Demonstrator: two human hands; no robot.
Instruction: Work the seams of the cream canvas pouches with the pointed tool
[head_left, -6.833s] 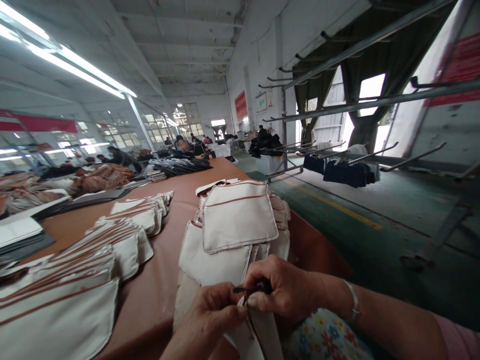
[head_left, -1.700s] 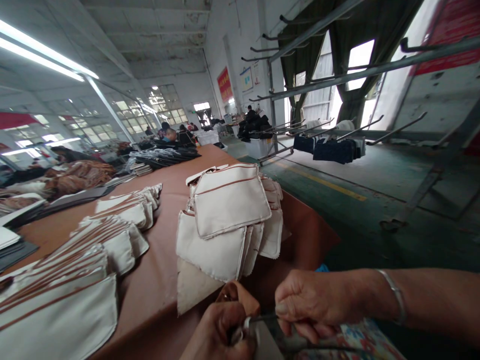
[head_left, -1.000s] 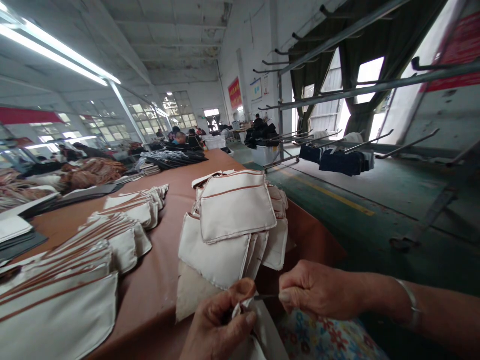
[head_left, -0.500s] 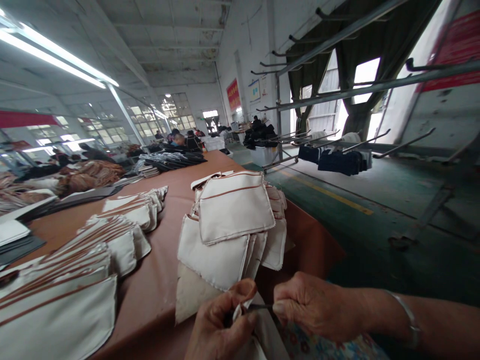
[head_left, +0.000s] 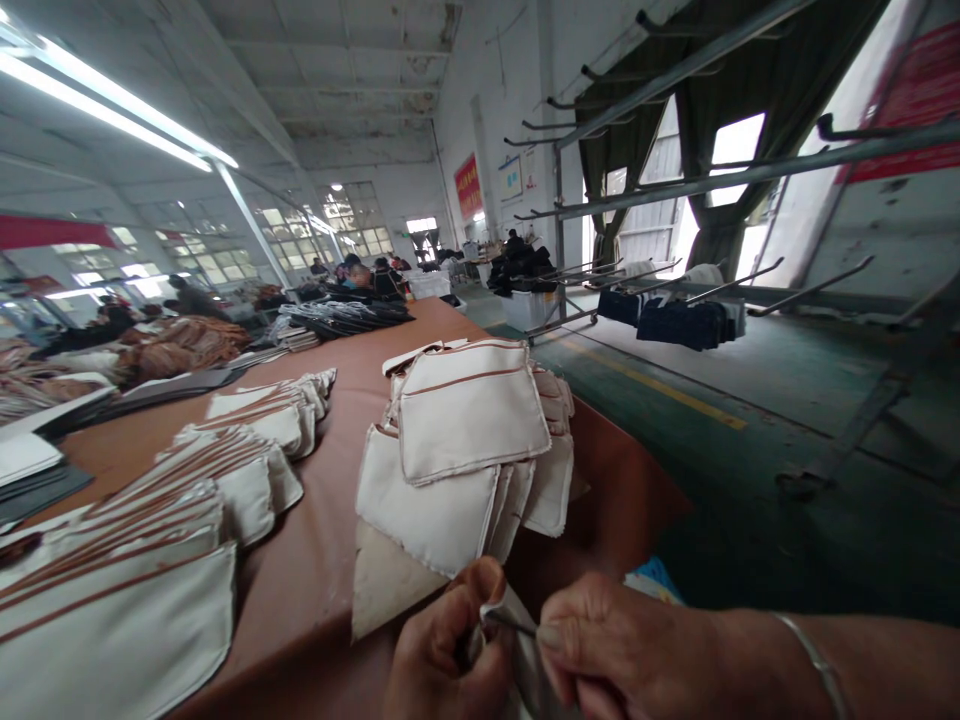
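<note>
In the head view, the left hand (head_left: pixel 442 655) has its grip closed, fingers and thumb pinching a bunched cream pouch (head_left: pixel 523 655) at its near end; a brown fold (head_left: pixel 484 574) curls up just above that grip. The right hand (head_left: pixel 622 640) grips a thin dark-tipped tool (head_left: pixel 514 624) between thumb and fingers, its far end meeting the cloth right beside the left grip. The pouch hangs between the 2 grips, off the edge of the counter (head_left: pixel 307 545). Just beyond the left grip lies a pile of cream pouches (head_left: pixel 472 415) on a beige sheet (head_left: pixel 390 575); well apart, on that grip's outer side, is a fanned row of trimmed pouches (head_left: pixel 112 625).

The likeliest trouble is a slip: with the tool working so close to the left fingertips, a sudden give in the cloth could send the tip into a finger, or snag the fabric. A loose pinch might also let the pouch twist and drop from the counter's edge. An elbow or sleeve could topple the uneven pile.

Both hands are cut off at the bottom and blurred. The tool's tip is partly buried, its handle is hidden inside the right grip, and the pouch's lower part is out of sight.
</note>
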